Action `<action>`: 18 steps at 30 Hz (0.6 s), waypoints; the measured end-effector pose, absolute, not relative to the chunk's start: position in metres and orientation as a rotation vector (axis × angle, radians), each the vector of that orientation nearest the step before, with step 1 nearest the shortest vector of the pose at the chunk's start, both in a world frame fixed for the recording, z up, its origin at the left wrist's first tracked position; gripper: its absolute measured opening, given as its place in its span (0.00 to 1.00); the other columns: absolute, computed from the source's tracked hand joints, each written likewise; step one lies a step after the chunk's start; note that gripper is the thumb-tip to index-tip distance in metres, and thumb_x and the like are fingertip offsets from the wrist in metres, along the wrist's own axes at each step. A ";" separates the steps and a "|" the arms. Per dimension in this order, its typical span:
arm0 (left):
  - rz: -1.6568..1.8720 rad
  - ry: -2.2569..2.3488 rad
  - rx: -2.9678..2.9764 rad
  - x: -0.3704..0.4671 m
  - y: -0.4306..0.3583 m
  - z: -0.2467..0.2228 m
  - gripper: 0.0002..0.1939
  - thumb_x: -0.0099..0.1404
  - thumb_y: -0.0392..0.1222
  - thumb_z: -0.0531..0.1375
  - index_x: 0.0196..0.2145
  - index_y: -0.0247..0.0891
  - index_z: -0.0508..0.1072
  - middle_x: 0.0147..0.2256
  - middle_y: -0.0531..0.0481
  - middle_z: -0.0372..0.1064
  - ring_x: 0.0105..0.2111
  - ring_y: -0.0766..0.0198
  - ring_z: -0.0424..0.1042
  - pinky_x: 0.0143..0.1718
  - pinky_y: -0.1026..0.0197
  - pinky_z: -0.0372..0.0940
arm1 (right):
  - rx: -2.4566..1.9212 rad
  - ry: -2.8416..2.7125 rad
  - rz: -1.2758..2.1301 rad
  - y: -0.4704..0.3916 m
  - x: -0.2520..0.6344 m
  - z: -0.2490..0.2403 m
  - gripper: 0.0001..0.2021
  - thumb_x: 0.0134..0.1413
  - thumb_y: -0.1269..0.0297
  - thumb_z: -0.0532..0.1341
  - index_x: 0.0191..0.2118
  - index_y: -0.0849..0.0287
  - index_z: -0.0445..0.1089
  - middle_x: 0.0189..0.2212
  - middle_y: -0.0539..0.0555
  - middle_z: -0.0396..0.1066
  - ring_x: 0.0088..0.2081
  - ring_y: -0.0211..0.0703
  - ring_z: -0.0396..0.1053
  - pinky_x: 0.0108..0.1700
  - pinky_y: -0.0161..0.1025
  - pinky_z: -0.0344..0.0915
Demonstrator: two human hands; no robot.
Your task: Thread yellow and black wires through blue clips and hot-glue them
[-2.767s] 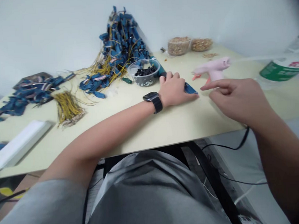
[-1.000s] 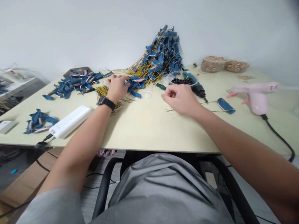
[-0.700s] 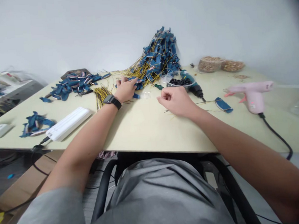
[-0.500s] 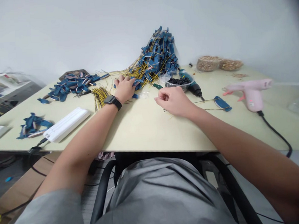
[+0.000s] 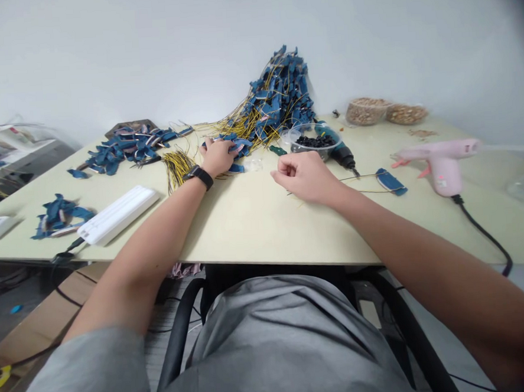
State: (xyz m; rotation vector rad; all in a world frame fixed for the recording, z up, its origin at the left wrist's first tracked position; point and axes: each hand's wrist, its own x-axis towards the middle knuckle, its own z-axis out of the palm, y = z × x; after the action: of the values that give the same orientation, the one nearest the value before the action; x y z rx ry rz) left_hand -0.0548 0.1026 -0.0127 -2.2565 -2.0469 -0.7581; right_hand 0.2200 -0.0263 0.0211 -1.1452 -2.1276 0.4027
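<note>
Reaching forward with a black watch on the wrist, my left hand (image 5: 217,157) rests, fingers apart, on a few blue padded pieces (image 5: 241,147) with thin wires. Next to it lies a bundle of yellow and black wires (image 5: 178,168). My right hand (image 5: 305,177) is closed in a loose fist low over the table; whatever its fingers hold is hidden. Two thin wires run from beneath that wrist to a single blue strip (image 5: 391,181) on the right. Behind my right hand stands a clear tub (image 5: 290,136) of small black parts (image 5: 314,141).
A tall heap of wired blue pieces (image 5: 277,94) leans at the wall. More blue pieces (image 5: 130,148) lie left, near a white power strip (image 5: 117,215). Rightward are a dark green power tool (image 5: 343,155), a pink glue gun (image 5: 444,164) and tubs of tan pieces (image 5: 366,113).
The fingers of my left hand have shifted and bent slightly over the blue pieces. My right hand stays in place, closed as before.
</note>
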 end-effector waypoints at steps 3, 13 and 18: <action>-0.848 -2.009 -2.247 -0.058 0.106 -0.011 0.09 0.82 0.43 0.69 0.53 0.43 0.91 0.62 0.33 0.87 0.70 0.24 0.74 0.71 0.22 0.63 | -1.144 -2.126 0.414 -0.026 0.220 0.022 0.24 0.69 0.74 0.70 0.26 0.51 0.59 0.24 0.46 0.66 0.31 0.42 0.61 0.43 0.46 0.56; -0.984 -1.341 -2.518 -0.052 0.062 0.006 0.08 0.78 0.36 0.70 0.42 0.46 0.92 0.47 0.43 0.91 0.59 0.38 0.81 0.70 0.26 0.65 | -1.293 -1.960 0.313 -0.023 0.224 0.029 0.23 0.68 0.76 0.70 0.26 0.51 0.61 0.25 0.47 0.67 0.32 0.44 0.61 0.43 0.47 0.55; -0.744 -1.107 -2.829 -0.039 0.036 0.016 0.05 0.75 0.39 0.74 0.42 0.48 0.94 0.42 0.47 0.92 0.53 0.41 0.85 0.66 0.32 0.67 | -1.342 -1.893 0.295 -0.023 0.223 0.033 0.23 0.68 0.77 0.71 0.27 0.51 0.63 0.27 0.48 0.69 0.33 0.44 0.61 0.43 0.47 0.57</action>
State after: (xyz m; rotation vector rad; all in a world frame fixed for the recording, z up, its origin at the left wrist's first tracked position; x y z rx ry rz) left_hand -0.0388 0.0362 0.0156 -2.8291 -1.1068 -0.7436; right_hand 0.2234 -0.0226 0.0331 -1.3422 -1.8926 0.2950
